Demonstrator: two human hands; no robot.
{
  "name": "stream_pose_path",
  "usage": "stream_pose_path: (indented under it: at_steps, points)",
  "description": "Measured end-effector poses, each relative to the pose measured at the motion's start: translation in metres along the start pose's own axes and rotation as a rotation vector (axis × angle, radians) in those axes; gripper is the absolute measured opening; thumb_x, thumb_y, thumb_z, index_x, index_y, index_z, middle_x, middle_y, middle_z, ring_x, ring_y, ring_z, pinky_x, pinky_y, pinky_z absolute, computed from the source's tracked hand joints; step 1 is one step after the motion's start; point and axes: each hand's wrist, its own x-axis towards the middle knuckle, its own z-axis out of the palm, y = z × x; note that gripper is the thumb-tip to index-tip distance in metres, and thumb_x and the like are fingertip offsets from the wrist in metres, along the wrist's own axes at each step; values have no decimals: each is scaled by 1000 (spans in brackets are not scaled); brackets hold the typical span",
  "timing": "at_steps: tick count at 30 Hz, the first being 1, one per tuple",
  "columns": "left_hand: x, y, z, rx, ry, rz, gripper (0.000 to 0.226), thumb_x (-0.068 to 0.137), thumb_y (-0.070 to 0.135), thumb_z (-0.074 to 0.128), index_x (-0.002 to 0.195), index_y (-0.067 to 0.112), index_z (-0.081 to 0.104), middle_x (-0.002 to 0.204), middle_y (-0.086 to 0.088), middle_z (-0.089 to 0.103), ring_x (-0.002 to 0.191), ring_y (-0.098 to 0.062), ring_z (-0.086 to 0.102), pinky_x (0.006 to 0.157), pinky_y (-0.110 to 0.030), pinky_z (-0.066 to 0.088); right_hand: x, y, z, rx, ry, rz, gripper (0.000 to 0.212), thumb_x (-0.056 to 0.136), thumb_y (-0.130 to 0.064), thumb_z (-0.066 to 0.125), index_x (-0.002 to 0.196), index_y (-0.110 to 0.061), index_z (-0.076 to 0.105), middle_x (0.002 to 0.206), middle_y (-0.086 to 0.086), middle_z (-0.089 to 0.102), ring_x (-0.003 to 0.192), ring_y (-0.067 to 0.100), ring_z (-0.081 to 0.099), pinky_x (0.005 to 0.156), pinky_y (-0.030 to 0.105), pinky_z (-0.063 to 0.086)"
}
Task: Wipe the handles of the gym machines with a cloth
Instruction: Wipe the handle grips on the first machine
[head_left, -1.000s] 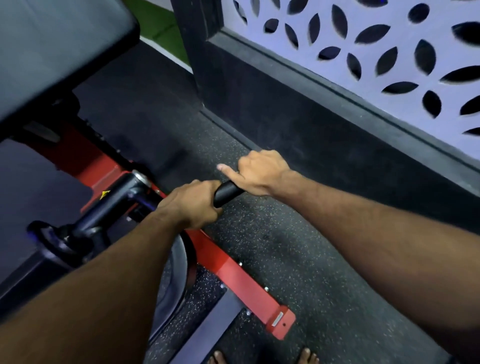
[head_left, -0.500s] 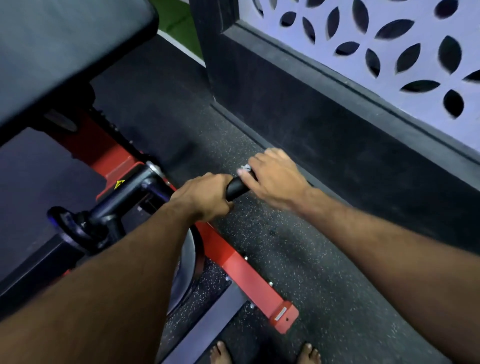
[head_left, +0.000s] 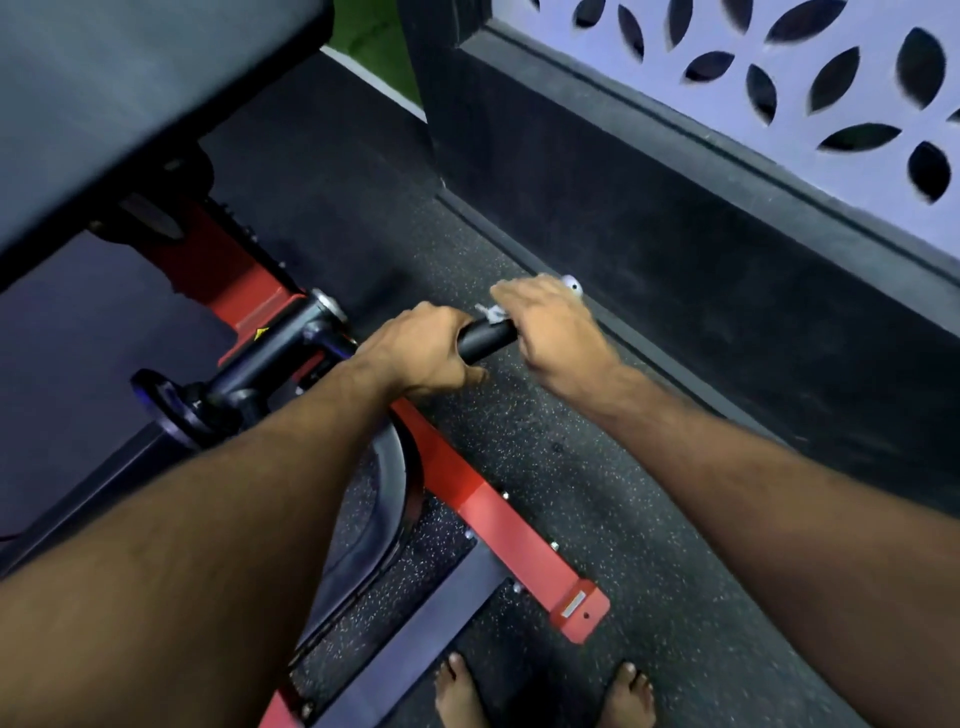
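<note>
Speckled black rubber floor (head_left: 597, 467) ran up to a dark baseboard, with a pale leaf-cutout wall panel (head_left: 779, 88) above it. We had our left hand (head_left: 421, 353) wrapped tight around the smooth black round handle (head_left: 485, 340) of the red-framed machine (head_left: 483, 514), fingers fully curled. Our right hand (head_left: 550, 327) curled over the handle's outer end, pinching a scrap of white cloth (head_left: 491, 313) against it; only little bits poked out. Padded black seat (head_left: 130, 93) sat upper left, bare feet at the bottom.

Open floor (head_left: 597, 467) lies between red frame (head_left: 498, 514) and black wall base (head_left: 675, 218)
</note>
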Motion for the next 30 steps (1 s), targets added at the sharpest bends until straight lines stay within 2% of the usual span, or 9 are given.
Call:
stream_pose_path:
  at_steps: [5,8,11,14,19,22,25,27,30]
  points:
    - [-18,-24,-9,133,-29,75,45,80,63,72,108,31,60,95,1,70,96,-30,68,79,-37,52,-18,-1,1,-13,46,-139,48,95,-2,58,142,-13,56,144,4,57,136,23,48,117,33,28]
    - [-35,-44,2,177,48,98,49,87,76,56,107,31,56,94,1,71,98,-31,69,78,-37,47,-16,5,-8,34,151,-42,23,100,-21,58,115,-10,73,115,3,70,107,21,51,89,34,48]
    - [-34,-43,6,180,120,104,71,82,85,49,129,33,59,98,0,73,102,-30,69,77,-34,42,-6,-13,-6,130,207,121,19,99,-17,60,107,-5,72,109,3,55,99,14,44,83,30,47]
    - [-35,-40,6,182,149,103,67,80,88,46,114,33,63,86,2,71,94,-30,70,70,-31,37,-7,-48,7,158,195,122,18,97,-17,63,107,-6,72,109,5,54,97,15,45,88,31,49]
    - [-34,-42,7,118,143,58,37,80,71,60,81,34,52,81,1,67,90,-31,68,69,-32,35,-13,-40,5,12,158,45,17,97,-20,59,102,-10,72,101,8,54,89,26,50,77,45,48]
    - [-33,-44,7,84,151,67,35,79,70,61,77,38,48,76,5,62,88,-28,68,70,-31,34,-5,-42,4,123,207,257,28,100,-24,48,103,-5,70,107,7,46,95,22,48,80,42,52]
    - [-33,-44,8,124,170,93,42,80,75,53,82,33,53,88,0,72,93,-30,69,70,-31,33,-5,-80,11,118,186,309,40,103,-31,41,112,-6,69,116,6,41,103,20,43,90,39,51]
    - [-33,-43,6,152,171,103,49,80,75,46,82,28,56,95,-4,74,96,-33,69,71,-32,34,-14,-96,14,131,164,263,32,103,-31,47,119,-9,65,118,7,41,104,21,44,90,40,51]
    - [-32,-42,6,174,159,95,52,81,79,50,78,27,54,95,-7,74,95,-33,69,71,-32,36,-26,-91,18,294,193,214,14,102,-22,52,108,-15,62,105,0,44,91,17,51,76,45,54]
